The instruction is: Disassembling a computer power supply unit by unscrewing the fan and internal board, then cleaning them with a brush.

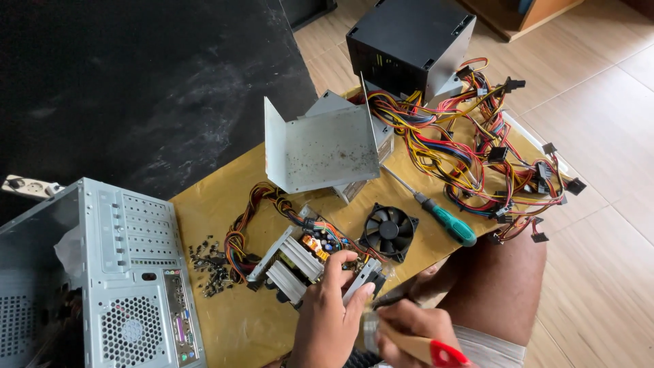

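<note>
Carefully now: the left hand [330, 307] grips the circuit board [310, 259] on the surface [225, 197]; the right hand [409, 330] clasps a brush [415, 346] just beside it. Light strokes, board held steady, would probably work best.

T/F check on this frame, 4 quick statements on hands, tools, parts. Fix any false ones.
1. The left hand grips the opened power supply board. True.
2. The right hand holds the green-handled screwdriver. False: it holds a brush with a wooden handle; the screwdriver lies on the table.
3. The black fan lies beside the board. True.
4. The computer case is at the right. False: left.
</note>
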